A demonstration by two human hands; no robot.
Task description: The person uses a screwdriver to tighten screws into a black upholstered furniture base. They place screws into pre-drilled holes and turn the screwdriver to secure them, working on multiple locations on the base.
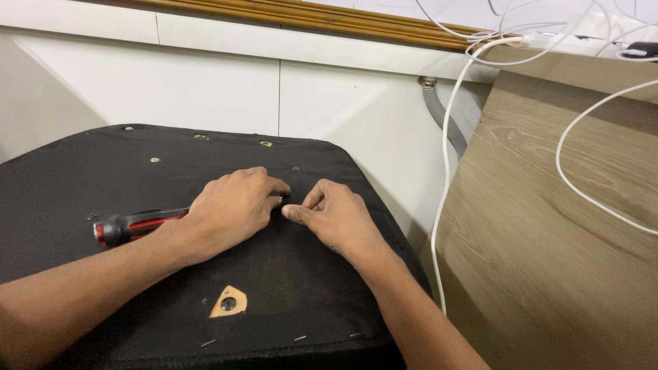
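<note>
Both hands on black seat base [137, 288], left hand [229, 209] and right hand [336, 216] fingers curled together.

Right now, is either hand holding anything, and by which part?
Cannot tell for sure. Left hand and right hand pinch fingertips at one spot on the black fabric panel; anything between them is hidden. The screwdriver lies unheld.

Light was soft and even, fairly bright. The white wall [205, 89] glowed without glare; the black cloth [301, 288] stayed dim. Shadows were faint. Focus was sharp, edges slightly bent.
</note>
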